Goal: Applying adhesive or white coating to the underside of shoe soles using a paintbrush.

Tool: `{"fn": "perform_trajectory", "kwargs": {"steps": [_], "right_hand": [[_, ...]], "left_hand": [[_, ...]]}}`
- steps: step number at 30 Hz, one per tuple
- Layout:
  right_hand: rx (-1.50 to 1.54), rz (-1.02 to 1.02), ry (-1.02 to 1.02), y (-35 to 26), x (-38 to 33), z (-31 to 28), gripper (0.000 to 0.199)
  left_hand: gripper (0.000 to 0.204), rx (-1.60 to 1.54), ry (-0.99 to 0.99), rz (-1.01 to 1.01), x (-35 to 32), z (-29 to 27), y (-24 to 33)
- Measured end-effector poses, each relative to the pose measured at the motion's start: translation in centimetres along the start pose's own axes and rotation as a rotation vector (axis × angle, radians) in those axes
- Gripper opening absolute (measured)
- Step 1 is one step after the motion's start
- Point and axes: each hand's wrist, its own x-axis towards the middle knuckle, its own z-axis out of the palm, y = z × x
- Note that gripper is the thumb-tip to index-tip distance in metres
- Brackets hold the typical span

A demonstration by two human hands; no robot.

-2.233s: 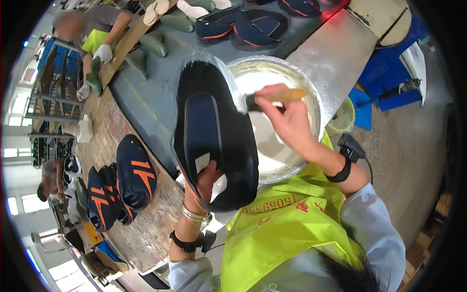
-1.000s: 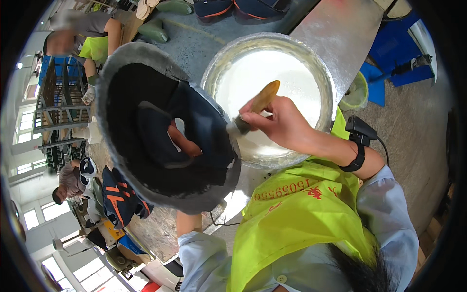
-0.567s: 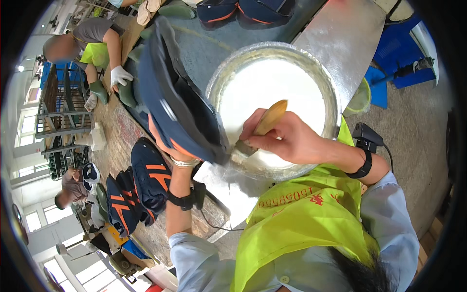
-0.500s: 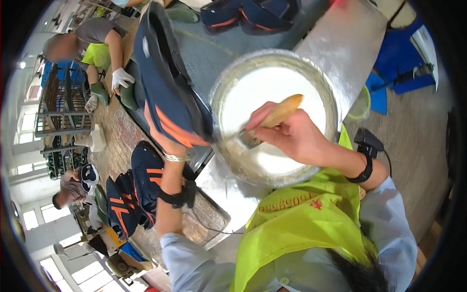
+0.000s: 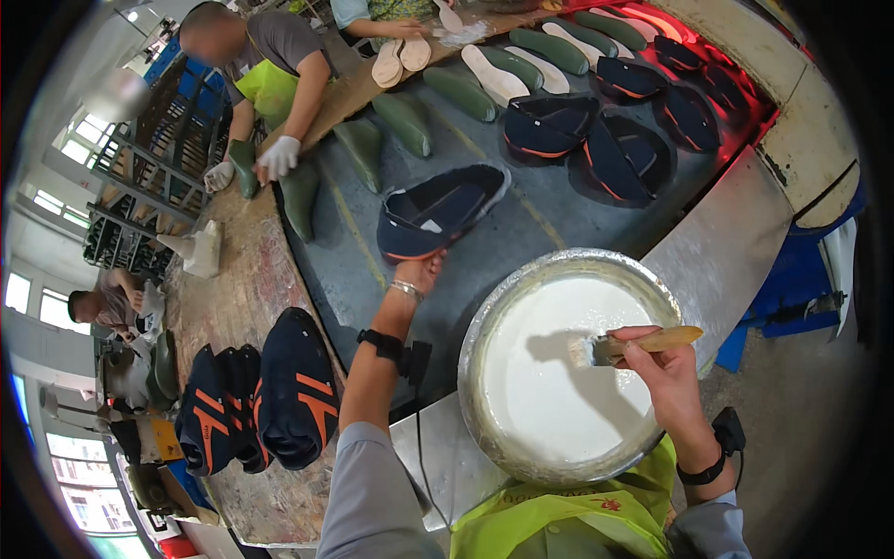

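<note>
Across the upper part of the view ran a grey conveyor belt [image 5: 372, 270], carrying green lasts [image 5: 400, 121], pale insoles [image 5: 494, 74] and several dark shoe uppers [image 5: 624, 158] toward a red glow at the far end. Beside it lay a worn wooden bench [image 5: 233, 289], where a co-worker's gloved hand [image 5: 277, 156] rested near one green last, and a row of navy uppers with orange stripes [image 5: 270, 396] stood bunched together near the person.

Closer in sat a round metal basin [image 5: 568, 359] filled with white glue, resting partly on a metal sheet [image 5: 717, 252]. On the belt lay the navy shoe upper [image 5: 438, 212], its opening facing up. The left hand [image 5: 421, 273] touched its near edge with the fingertips; whether the fingers pinched the rim or had already let go could not be told. The right hand [image 5: 656, 359] was closed around the wooden handle of a brush [image 5: 633, 345], whose bristles sat over the glue.

Risks, judged from this layout: the upper lay askew and close to the belt's near side, so a careless nudge might have shifted it toward the bench edge. A loaded brush lifted quickly could have dripped glue onto the metal sheet or the sleeve. The basin's rim overhung the sheet's edge, and a hard press might have tipped it.
</note>
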Motion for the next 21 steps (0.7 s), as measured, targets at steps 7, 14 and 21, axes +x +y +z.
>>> {"fn": "perform_trajectory", "kwargs": {"steps": [7, 14, 21], "right_hand": [[0.011, -0.041, -0.009, -0.1, -1.3, 0.7, 0.02], [-0.083, -0.047, 0.008, 0.1, -4.0, -0.4, 0.024], [-0.071, -0.128, -0.06, 0.2, -5.2, 0.0, 0.023]], "left_hand": [[0.041, -0.045, 0.231, 0.22, -1.2, 5.5, -0.3], [0.047, 1.6, 0.081, -0.107, -21.9, 6.2, 7.5], [0.095, 2.399, 0.317, -0.564, -40.6, 5.0, 10.2]]}}
